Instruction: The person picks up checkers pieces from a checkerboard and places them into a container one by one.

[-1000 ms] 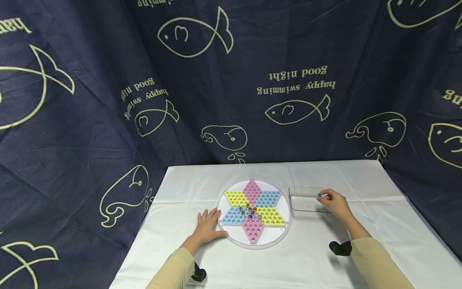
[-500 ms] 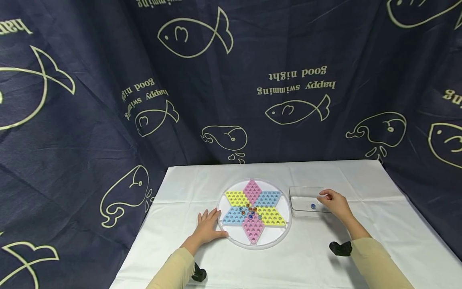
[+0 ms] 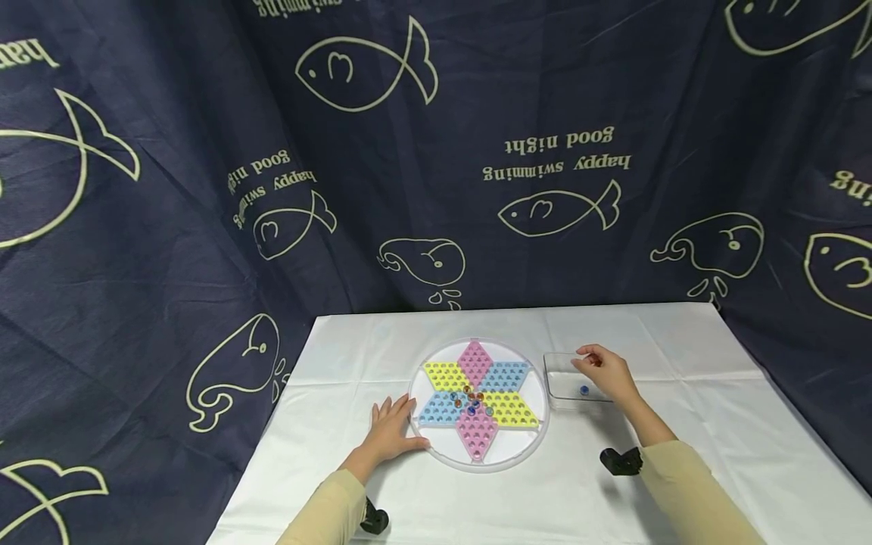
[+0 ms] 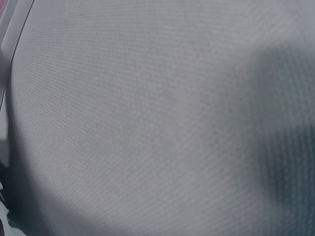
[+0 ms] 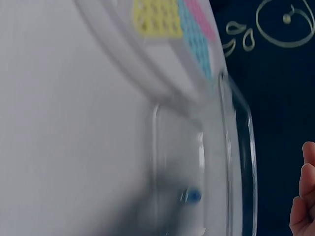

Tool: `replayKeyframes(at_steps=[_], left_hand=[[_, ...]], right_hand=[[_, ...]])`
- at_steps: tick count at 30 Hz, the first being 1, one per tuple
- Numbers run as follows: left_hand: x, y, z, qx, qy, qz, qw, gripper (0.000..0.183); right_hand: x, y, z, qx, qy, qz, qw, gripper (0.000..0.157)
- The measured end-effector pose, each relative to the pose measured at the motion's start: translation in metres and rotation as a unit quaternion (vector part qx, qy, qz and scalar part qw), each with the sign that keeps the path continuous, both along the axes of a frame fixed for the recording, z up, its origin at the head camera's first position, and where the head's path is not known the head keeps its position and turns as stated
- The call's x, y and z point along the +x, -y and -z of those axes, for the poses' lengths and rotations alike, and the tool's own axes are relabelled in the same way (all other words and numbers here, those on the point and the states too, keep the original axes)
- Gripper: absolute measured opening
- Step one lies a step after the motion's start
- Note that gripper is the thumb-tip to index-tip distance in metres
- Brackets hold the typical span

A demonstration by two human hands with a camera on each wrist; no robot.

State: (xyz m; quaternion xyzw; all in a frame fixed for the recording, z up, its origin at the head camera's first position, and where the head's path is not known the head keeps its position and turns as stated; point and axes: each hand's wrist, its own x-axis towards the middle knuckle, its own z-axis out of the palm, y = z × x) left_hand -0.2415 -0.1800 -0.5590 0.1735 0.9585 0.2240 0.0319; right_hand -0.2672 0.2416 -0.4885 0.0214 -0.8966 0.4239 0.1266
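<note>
My left hand (image 3: 390, 434) rests on the table with its fingers spread, its fingertips and thumb at the left rim of a round Chinese checkers board (image 3: 425, 445). Several glass marbles (image 3: 471, 411) sit in the star's middle. My right hand (image 3: 611, 376) hovers over a clear plastic box (image 3: 547, 382) to the board's right, thumb and index apart; a dark reddish spot between them is too small to make out. Inside the box lies a blue marble (image 3: 584, 390). In the right wrist view, fingers (image 5: 306, 184) show at the right edge, beside the same marble (image 5: 193, 195).
A white cloth (image 3: 538, 499) covers the table. Behind it hangs a dark blue curtain (image 3: 409, 189) with fish and whale drawings. A black strap-like piece (image 3: 621, 461) sticks out by the right wrist. The left wrist view holds mostly blurred cloth (image 4: 147, 118).
One second ago my right hand pinched the blue marble; it has let the marble drop into the box. The hand has since moved left toward the board. My left hand has stayed put.
</note>
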Motion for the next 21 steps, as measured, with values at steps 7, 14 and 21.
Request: replayKeyframes(at_steps=[7,14,21], left_hand=[[0.000,0.000,0.000,0.001,0.000,0.001,1.0000,0.090],[0.000,0.001,0.000,0.003,-0.002,0.001,1.0000,0.089],[0.001,0.002,0.000,0.003,-0.007,0.002,1.0000,0.089]], right_hand=[[-0.007,0.039,-0.002,-0.024,0.003,-0.023,0.999,0.028],[-0.008,0.073,0.005,-0.023,0.014,-0.065,0.998,0.030],[-0.009,0.098,0.015,-0.027,0.007,-0.094,0.995,0.032]])
